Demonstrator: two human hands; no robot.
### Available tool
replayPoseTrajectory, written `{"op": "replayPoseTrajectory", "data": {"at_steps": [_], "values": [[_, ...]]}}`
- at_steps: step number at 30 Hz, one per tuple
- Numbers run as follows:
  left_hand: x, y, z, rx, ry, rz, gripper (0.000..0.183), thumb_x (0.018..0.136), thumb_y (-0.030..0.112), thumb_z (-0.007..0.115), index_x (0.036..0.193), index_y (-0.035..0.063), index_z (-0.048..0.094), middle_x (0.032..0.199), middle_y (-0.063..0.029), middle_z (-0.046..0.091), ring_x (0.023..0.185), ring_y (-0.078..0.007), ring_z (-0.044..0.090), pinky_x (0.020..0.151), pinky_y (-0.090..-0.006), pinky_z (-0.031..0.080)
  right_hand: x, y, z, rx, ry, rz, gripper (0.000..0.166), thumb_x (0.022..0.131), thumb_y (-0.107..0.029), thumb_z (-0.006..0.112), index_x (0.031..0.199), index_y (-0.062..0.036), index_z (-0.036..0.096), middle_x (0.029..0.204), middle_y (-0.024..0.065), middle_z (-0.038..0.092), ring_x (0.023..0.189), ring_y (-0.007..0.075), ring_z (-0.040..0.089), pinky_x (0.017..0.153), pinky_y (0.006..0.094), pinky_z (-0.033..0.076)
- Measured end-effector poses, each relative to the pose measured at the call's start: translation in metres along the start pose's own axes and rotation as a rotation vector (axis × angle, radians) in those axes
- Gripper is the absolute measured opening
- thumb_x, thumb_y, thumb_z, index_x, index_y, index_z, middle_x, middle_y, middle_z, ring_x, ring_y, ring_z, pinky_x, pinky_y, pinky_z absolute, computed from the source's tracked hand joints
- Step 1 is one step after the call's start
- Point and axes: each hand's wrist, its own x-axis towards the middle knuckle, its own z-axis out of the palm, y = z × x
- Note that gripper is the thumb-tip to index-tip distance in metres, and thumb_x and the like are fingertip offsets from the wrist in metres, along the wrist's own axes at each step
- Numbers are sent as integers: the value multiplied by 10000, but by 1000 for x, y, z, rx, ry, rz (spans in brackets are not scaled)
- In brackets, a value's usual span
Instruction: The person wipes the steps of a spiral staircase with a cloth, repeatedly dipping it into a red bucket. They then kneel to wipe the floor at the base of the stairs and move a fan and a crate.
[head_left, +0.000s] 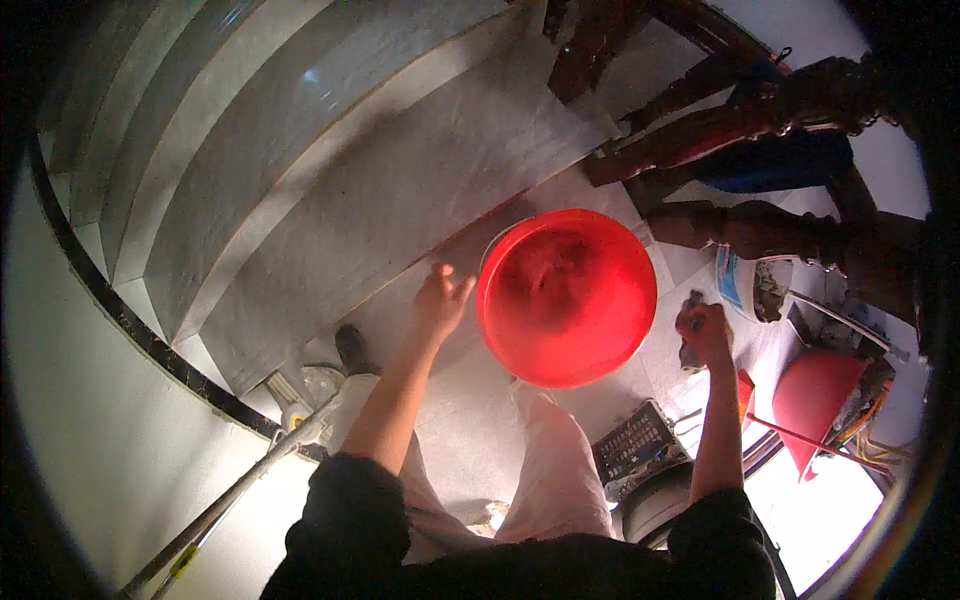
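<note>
A red plastic bucket stands on the tiled floor before me, with dark, murky contents low inside. Its thin wire handle lies along the left of the rim. My left hand is just left of that rim with its fingers apart and nothing in it. To the right of the bucket, my right hand is closed around a dark crumpled rag. Ends of the rag stick out above and below the fist.
Curved grey stairs rise at upper left; dark turned wooden balusters line the right. A white pail, a red container and a black plastic crate stand at right. A long pole leans at lower left.
</note>
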Motion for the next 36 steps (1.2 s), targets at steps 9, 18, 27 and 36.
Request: {"op": "replayPoseTrajectory", "data": {"at_steps": [9, 18, 27, 36], "values": [[-112, 126, -72, -303, -453, 337, 128, 822, 217, 549, 858, 94, 549, 789, -102, 584, 732, -282, 578, 620, -403, 452, 90, -235, 20, 161, 191, -497, 321, 670, -201, 717, 928, -75, 573, 975, 103, 544, 930, 246, 533, 813, 336, 428], [-113, 118, -54, -89, -942, 840, 122, 812, 163, 510, 852, 50, 535, 706, -76, 569, 654, -223, 591, 592, -327, 493, 328, -219, 117, -117, 526, -128, 428, 747, -285, 613, 1115, -89, 518, 1041, 153, 571, 948, 315, 550, 827, 394, 441], [-57, 92, -101, -146, -1119, 790, 177, 807, 115, 525, 953, 23, 564, 773, -110, 608, 710, -210, 622, 605, -312, 514, 345, -215, 206, -391, 622, 16, 522, 816, -361, 496, 1298, -202, 375, 1375, 136, 263, 1256, 353, 261, 979, 499, 297], [-82, 80, -45, -399, -851, 731, 183, 760, 74, 543, 932, 23, 576, 746, -99, 620, 693, -203, 625, 568, -312, 511, 172, -386, 375, -309, 229, -336, 476, 738, -188, 572, 1205, -261, 510, 1363, 93, 340, 1280, 305, 238, 995, 598, 168]]}}
